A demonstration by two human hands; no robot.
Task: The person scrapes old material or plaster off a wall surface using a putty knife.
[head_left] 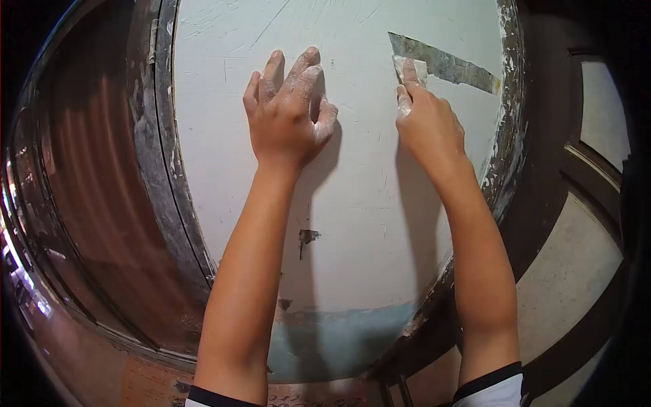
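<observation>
A white panel (352, 197) with scratches fills the middle of the view. My left hand (288, 105) rests against it, fingers spread and dusted with white powder, holding nothing. Higher on the right, my right hand (427, 112) grips a small flat scraper-like piece (412, 70) coated in white, its index finger pressed along it. That piece touches the left end of a long grey-green bare strip (447, 64), where the white layer is absent. The rest of the piece is hidden by my fingers.
Worn wooden frame edges stand left (159, 136) and right (512, 102) of the panel. A brown curtain-like surface (102, 169) is at the left. Dark framing with pale panels (573, 258) lies at the right. Small dark patches (307, 237) and a blue-green band (346, 339) mark the lower panel.
</observation>
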